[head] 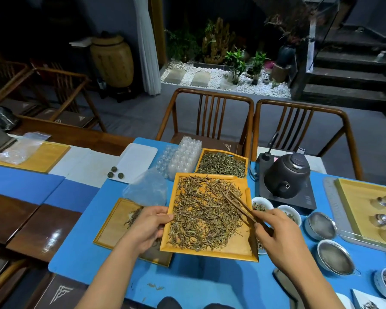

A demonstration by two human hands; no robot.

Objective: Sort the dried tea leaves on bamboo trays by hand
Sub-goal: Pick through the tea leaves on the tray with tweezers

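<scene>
A square bamboo tray (236, 248) covered with dried tea leaves (205, 212) sits tilted in the middle of the blue mat. My left hand (146, 226) grips its left edge, thumb on the rim. My right hand (279, 235) holds wooden tweezers (239, 204) whose tips rest among the leaves at the tray's upper right. A second tray (112, 224) with a small clump of leaves lies partly under the held tray, on the left. Behind, a third tray (223, 163) is full of greener leaves.
A black kettle (285, 175) on its base stands at the right. White cups (262, 204) with leaves, metal strainers (321, 225), and a tray of glass pieces (366, 204) fill the right side. Plastic capsule moulds (181, 157), a plastic bag (147, 186) and a white plate with tea balls (134, 161) lie behind.
</scene>
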